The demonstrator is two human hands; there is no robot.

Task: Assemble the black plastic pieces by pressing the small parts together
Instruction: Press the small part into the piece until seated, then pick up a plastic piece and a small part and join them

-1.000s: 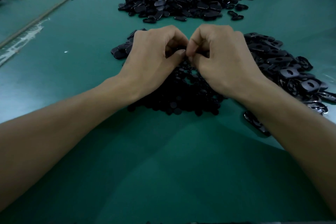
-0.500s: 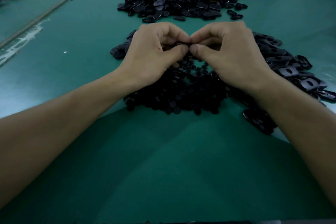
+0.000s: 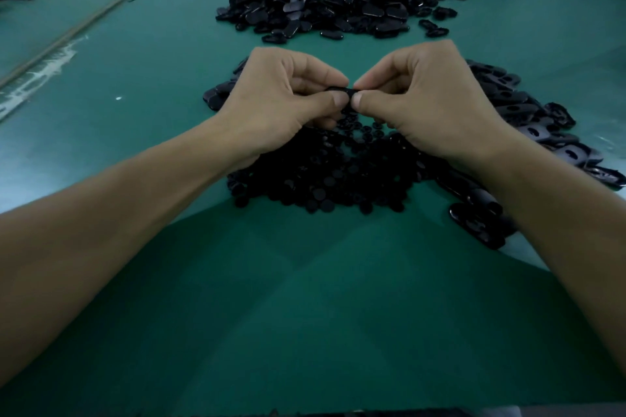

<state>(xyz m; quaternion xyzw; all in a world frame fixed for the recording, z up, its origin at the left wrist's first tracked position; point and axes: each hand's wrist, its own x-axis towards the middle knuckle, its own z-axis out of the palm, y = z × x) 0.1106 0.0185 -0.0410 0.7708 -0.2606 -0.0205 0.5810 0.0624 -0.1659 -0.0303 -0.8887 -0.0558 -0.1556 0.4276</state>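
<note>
Green matting is covering the table (image 3: 305,315), which is carrying everything. Far heap of oval black pieces (image 3: 325,0) is lying at the back; holed plates (image 3: 528,118) are spreading along the right edge; small round discs (image 3: 325,179) are lying in the nearest pile, under the wrists. Left hand (image 3: 281,105) and right hand (image 3: 433,101) are meeting above the discs, each with fingers (image 3: 335,100) curled and pinching one end of a single black piece (image 3: 342,89), held clear of the table. Judgement: press-fit step is under way. For a good seat, thumbs should be pushing squarely and evenly, with the parts aligned before force is going on. Joint itself is hiding behind the fingertips; seating cannot be told.
</note>
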